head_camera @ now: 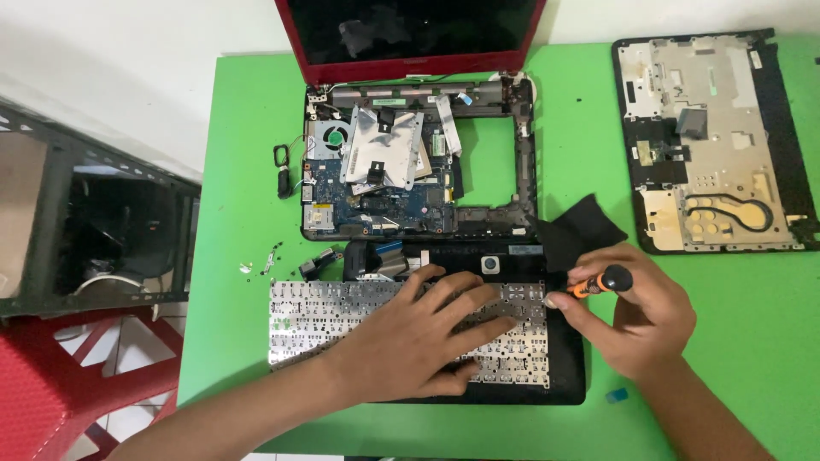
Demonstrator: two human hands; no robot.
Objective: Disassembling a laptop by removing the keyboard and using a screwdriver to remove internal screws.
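Pinching a small orange-and-black screwdriver (600, 281), my right hand (636, 318) is keeping its grip closed around the handle, tip pointing left toward the right edge of the upturned keyboard (325, 318). My left hand (418, 333) is lying flat with fingers spread, pressing on the keyboard's metal back and holding nothing.

The keyboard is resting face down on the black palm-rest cover (565, 358), at the near side of the green table (735, 341). I am judging that I am working a fastener or clip at the keyboard's right edge while the left hand is steadying the plate. The tip itself is hidden behind my thumb, so I cannot tell what it is engaging. The next move is calling for a steady tip, light pressure, and the left palm keeping the plate from sliding.

Just beyond the keyboard, the opened laptop base (418, 162) with its blue board and fan is sitting with the red lid (410, 38) standing behind it. A black cloth (585, 229) is lying just beside my right hand, and a bare bottom cover (713, 145) is lying well apart at the far right. Loose small parts (318, 263) are sitting left of the ribbon cables.

Open green surface is lying to the right and near my right wrist; the near table edge is running close under both forearms, and the left edge is dropping toward a red chair (51, 384).
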